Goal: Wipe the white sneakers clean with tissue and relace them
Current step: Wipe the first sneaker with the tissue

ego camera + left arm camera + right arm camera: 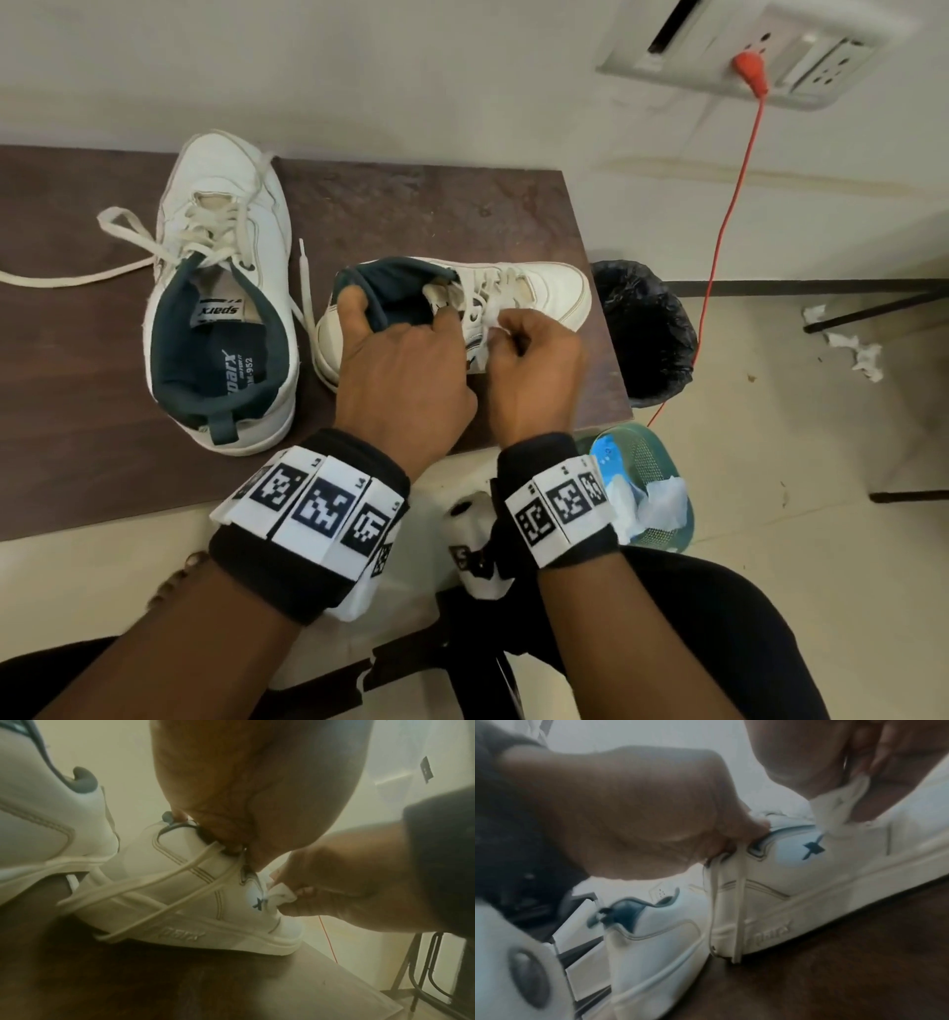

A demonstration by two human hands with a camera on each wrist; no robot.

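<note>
Left hand (405,370) gripping sneaker (539,293) collar near table (462,205) edge, right hand (534,370) fingers apparently pinching tissue (281,892)

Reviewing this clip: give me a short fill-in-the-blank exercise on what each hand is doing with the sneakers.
The left hand holds the near sneaker by its dark ____.
The right hand pinches a white ____ against that sneaker's side.
The other sneaker lies on the table to the person's ____.

Missing words: collar; tissue; left

The left sneaker (221,288) reads "sparx" on its tongue label and "sparx", then a blurred model code ending "952", on the insole. The held sneaker (808,882) bears an "X" mark on its side.
</note>
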